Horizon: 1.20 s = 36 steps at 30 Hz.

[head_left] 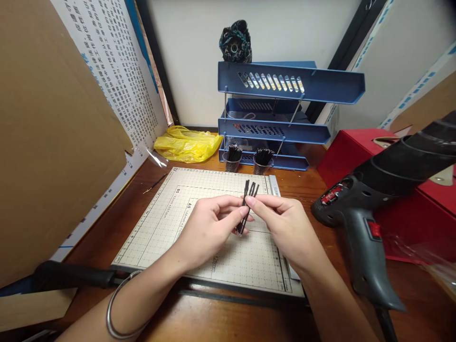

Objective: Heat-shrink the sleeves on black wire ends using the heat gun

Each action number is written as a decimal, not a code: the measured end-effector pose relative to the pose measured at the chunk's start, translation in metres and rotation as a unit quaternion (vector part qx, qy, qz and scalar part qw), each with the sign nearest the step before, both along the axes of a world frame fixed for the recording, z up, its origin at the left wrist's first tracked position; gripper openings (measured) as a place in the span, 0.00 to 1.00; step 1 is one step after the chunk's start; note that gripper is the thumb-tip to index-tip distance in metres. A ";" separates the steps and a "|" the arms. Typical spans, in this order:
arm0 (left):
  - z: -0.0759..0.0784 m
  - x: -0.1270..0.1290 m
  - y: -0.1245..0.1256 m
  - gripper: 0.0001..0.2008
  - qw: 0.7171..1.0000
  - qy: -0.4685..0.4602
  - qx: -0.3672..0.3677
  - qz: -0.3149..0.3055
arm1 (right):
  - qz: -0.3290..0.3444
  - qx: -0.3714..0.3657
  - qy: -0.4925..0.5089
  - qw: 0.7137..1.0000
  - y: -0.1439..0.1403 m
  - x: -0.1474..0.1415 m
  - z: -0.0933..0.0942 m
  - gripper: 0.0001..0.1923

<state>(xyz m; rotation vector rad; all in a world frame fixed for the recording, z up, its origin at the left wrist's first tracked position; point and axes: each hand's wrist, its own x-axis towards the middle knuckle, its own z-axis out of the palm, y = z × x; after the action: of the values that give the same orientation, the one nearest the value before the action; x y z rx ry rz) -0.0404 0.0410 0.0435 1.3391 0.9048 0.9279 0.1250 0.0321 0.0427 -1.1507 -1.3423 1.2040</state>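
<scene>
— Black sticks point(247, 205), a small bundle of thin ones: where are they?

— Held over the gridded cutting mat point(167, 223), near its far half, between both hands; the upper ends fan out above the fingers, the lower ends poke out below.

— How do the fingers stand?

— The left hand point(210, 228) is curled narrowly around the lower part of the bundle, thumb and fingertips pinching it; the right hand point(285, 223) meets it from the other side, thumb and forefinger closed on the sticks higher up; the two hands touch at the fingertips.

— Anything on the wrists?

— A metal bangle point(117, 308) on the left forearm — nothing else I can make out.

— And around them?

— Two small cups point(232, 165) stuffed with more black sticks stand at the far edge of the mat, just in front of a blue three-tier tray rack point(292, 85); a yellow plastic bag point(185, 145) lies left of the rack; a dark heat gun point(359, 223) lies to the right of the mat on the wooden desk point(231, 323), against a red box point(356, 147); the black handle point(71, 275) of the cutter runs along the mat's near left edge; cardboard point(46, 142) leans at the left.
</scene>
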 end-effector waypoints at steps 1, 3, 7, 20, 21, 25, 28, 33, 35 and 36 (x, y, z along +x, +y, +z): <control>0.000 0.001 0.000 0.06 1.000 0.000 0.000 0.003 | 0.004 -0.003 0.008 1.000 0.000 0.000 0.000 0.16; 0.000 0.001 0.000 0.06 1.000 -0.001 -0.002 0.003 | 0.004 -0.008 0.017 1.000 -0.001 -0.001 0.000 0.15; -0.002 0.001 -0.001 0.07 1.000 -0.003 0.005 0.002 | -0.001 -0.011 0.023 1.000 0.000 -0.002 -0.004 0.13; -0.004 0.000 -0.003 0.10 1.000 -0.018 0.005 0.014 | 0.002 -0.001 0.026 1.000 -0.005 0.000 -0.002 0.10; -0.004 0.001 -0.003 0.10 1.000 -0.019 0.004 0.013 | 0.000 0.000 0.024 1.000 -0.005 0.000 -0.002 0.10; -0.001 0.001 -0.005 0.10 1.000 -0.014 0.007 0.002 | 0.004 0.003 0.019 1.000 -0.006 0.002 0.000 0.11; 0.001 0.001 -0.006 0.10 1.000 -0.003 0.007 -0.001 | -0.001 -0.001 0.014 1.000 -0.006 0.004 0.001 0.14; 0.001 0.002 -0.006 0.11 1.000 0.002 0.008 -0.009 | -0.013 -0.002 0.009 1.000 -0.005 0.003 0.000 0.15; 0.000 0.002 -0.005 0.11 1.000 0.003 0.006 -0.013 | -0.014 -0.007 0.022 1.000 -0.005 0.002 0.000 0.16; 0.000 0.001 -0.005 0.11 1.000 0.004 0.007 -0.016 | -0.012 -0.009 0.029 0.999 -0.005 0.001 0.000 0.16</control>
<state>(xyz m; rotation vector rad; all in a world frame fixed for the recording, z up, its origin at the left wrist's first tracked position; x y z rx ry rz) -0.0390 0.0357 0.0432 1.3669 0.8820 0.9049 0.1262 0.0268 0.0426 -1.1330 -1.2729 1.2261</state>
